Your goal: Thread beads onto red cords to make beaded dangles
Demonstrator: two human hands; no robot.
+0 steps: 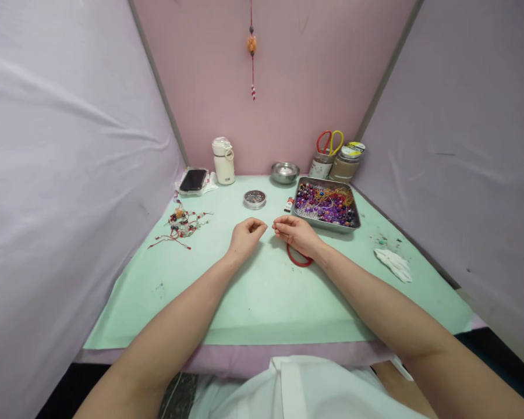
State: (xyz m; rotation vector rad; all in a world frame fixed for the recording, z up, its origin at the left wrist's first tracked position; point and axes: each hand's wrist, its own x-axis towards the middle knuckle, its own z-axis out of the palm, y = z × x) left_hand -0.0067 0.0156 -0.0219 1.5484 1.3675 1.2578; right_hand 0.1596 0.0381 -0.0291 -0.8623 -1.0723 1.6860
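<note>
My left hand (247,233) is closed in a pinch above the middle of the table, its fingertips close to those of my right hand. My right hand (297,231) also pinches, thumb against fingers, with a narrow gap between the two hands. Whatever is in either pinch is too small to make out. A red loop handle (300,259) shows partly from under my right hand; the hand hides the remainder. Just behind the hands lies a round clear case (255,199) with small dark pieces. A metal tray (327,224) of purple, red and clear beads sits behind my right hand.
Strung beads with red cords (183,224) lie at the left. A phone (194,180), white bottle (224,163), metal bowl (285,173), small tube (289,204), scissors (330,141) in a jar and lidded jar (346,164) stand behind. A white cloth (393,265) lies right; a beaded cord (252,45) hangs on the wall.
</note>
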